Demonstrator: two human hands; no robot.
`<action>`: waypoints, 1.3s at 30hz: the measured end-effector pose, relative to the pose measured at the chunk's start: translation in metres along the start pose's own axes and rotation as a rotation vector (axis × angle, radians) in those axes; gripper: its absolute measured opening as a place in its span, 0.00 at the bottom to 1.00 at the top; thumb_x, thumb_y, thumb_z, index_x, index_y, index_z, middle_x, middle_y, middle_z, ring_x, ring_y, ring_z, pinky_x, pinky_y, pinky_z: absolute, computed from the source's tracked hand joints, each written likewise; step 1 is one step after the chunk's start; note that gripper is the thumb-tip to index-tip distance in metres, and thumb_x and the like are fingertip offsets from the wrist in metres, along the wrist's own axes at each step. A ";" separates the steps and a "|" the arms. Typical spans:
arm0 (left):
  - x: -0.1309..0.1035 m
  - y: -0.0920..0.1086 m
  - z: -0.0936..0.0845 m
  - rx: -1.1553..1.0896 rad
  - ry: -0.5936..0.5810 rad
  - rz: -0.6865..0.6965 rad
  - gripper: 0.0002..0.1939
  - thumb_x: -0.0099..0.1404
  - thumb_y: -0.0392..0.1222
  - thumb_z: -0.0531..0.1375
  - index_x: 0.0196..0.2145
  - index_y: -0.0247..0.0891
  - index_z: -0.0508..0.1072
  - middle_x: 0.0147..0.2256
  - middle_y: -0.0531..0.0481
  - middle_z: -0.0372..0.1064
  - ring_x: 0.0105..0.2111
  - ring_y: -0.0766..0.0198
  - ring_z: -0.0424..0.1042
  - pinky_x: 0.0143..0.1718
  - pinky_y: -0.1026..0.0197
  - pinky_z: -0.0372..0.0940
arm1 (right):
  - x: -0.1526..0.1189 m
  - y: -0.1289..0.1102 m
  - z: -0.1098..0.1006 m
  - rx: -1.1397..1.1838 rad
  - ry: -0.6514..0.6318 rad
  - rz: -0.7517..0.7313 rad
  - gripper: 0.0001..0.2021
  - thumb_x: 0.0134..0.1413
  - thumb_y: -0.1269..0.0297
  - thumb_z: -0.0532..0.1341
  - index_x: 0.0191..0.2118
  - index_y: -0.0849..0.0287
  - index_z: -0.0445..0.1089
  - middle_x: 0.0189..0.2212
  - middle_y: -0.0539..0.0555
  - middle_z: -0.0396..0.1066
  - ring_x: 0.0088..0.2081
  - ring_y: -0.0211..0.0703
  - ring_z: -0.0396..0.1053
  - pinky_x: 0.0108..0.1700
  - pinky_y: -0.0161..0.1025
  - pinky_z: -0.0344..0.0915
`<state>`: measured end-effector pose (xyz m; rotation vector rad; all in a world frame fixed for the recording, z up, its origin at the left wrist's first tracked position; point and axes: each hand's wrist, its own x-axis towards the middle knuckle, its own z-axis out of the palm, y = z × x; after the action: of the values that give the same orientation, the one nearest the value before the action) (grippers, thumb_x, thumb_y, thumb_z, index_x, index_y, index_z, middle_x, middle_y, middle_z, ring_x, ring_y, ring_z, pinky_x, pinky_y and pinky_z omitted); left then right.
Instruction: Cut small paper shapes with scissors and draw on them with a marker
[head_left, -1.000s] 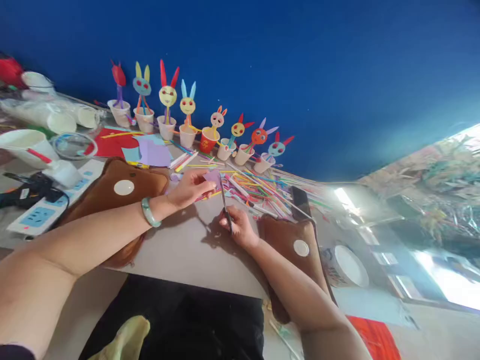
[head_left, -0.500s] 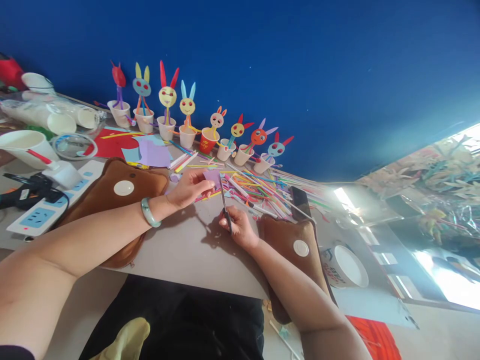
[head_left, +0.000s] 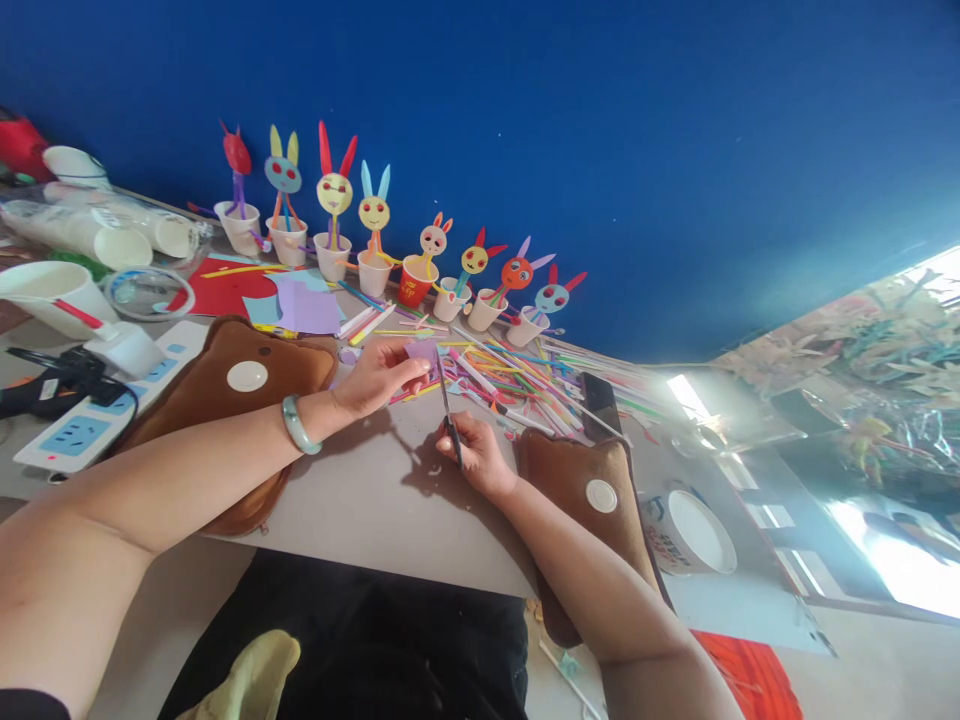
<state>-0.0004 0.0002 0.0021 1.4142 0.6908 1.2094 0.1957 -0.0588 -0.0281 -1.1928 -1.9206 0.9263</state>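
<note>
Between the thumb and fingers of my left hand (head_left: pixel 379 378) is a small piece of purple paper (head_left: pixel 422 351), held above the table. My right hand (head_left: pixel 480 452) is closed round the handles of a pair of scissors (head_left: pixel 450 425). The blades point away from me and lie against the right edge of the paper; whether they are parted I cannot tell. Just beyond both hands lies a heap of coloured sticks and paper scraps (head_left: pixel 517 385).
Several paper cups with rabbit-faced figures (head_left: pixel 375 270) line the blue wall. Brown cushions (head_left: pixel 240 430) flank my arms, one on each side. A power strip (head_left: pixel 82 435) is at left, a phone (head_left: pixel 600 402) and a paper tub (head_left: pixel 694 535) at right. Coloured paper sheets (head_left: pixel 307 305) lie behind.
The scissors and my right hand have shifted very slightly to the left against the purple paper. My left hand stays almost in place.
</note>
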 end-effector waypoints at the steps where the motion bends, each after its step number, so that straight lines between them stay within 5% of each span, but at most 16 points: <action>1: 0.000 0.000 0.000 0.001 -0.001 -0.003 0.10 0.59 0.42 0.61 0.23 0.35 0.70 0.19 0.53 0.65 0.20 0.71 0.63 0.21 0.67 0.59 | 0.000 -0.001 0.000 0.005 0.000 -0.004 0.31 0.50 0.31 0.58 0.20 0.57 0.63 0.19 0.50 0.64 0.26 0.39 0.59 0.34 0.39 0.58; 39: 0.000 -0.003 0.001 -0.037 -0.106 -0.038 0.08 0.57 0.40 0.61 0.24 0.36 0.69 0.20 0.55 0.64 0.19 0.72 0.61 0.21 0.67 0.58 | -0.001 -0.005 -0.002 0.013 -0.009 0.015 0.29 0.51 0.33 0.59 0.20 0.57 0.63 0.19 0.50 0.65 0.26 0.38 0.59 0.33 0.39 0.59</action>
<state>0.0013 0.0003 -0.0001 1.4177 0.6160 1.1039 0.1954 -0.0605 -0.0231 -1.1986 -1.9125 0.9520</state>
